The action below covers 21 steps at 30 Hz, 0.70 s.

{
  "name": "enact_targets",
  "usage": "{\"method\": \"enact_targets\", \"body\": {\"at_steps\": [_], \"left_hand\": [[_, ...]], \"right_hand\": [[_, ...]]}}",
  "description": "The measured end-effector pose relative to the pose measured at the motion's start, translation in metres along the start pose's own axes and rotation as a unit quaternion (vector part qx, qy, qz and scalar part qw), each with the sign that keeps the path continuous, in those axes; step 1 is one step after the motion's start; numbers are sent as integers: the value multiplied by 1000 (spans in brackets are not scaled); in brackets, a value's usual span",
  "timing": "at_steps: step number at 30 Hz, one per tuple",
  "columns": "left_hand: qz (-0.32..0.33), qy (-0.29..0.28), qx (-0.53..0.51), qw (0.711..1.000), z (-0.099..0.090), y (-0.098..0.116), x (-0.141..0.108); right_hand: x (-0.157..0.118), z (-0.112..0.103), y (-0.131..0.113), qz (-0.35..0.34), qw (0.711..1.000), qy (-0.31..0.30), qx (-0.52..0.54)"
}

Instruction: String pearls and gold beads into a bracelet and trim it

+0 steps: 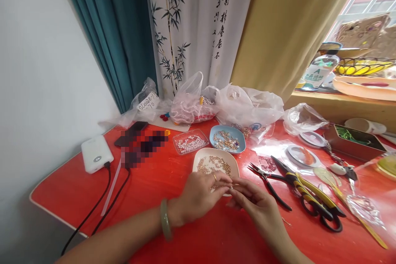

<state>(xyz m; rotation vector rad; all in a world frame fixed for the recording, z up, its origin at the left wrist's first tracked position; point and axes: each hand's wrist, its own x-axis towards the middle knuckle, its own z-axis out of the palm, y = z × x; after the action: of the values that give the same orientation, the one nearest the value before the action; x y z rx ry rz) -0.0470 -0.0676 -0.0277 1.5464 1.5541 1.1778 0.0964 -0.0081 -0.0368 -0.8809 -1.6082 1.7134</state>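
My left hand (pixel 206 192), with a green bangle at its wrist, is over the front edge of a cream dish (pixel 199 157) of gold beads. Its thumb and fingers are pinched together. My right hand (pixel 255 200) meets it fingertip to fingertip, also pinched. A tiny pale bead (pixel 230 187) shows between the fingertips; which hand grips it, and what else is held, is too small to tell. Behind the cream dish stand a blue dish (pixel 227 140) of mixed beads and a clear tray (pixel 190 142) of pearly beads.
Pliers (pixel 312 194) and thin-nosed pliers (pixel 269 183) lie right of my hands. A white power bank (pixel 97 154) with black cables is at the left. Plastic bags (pixel 250 105) line the back; a tin (pixel 355 142) stands at the right of the red table (pixel 148 189).
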Motion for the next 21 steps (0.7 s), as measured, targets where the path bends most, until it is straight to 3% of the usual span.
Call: {"method": "enact_targets", "body": {"at_steps": [5,15,21], "left_hand": [[25,2,58,998,-1,0,-1],[27,26,-13,999,2,3,0],[53,-12,7,999,2,1,2]], "right_hand": [[-2,-1,0,-2,1000,1,11],[-4,0,-7,27,1000,-1,4],[-5,1,-12,34,999,-19,-20]]}}
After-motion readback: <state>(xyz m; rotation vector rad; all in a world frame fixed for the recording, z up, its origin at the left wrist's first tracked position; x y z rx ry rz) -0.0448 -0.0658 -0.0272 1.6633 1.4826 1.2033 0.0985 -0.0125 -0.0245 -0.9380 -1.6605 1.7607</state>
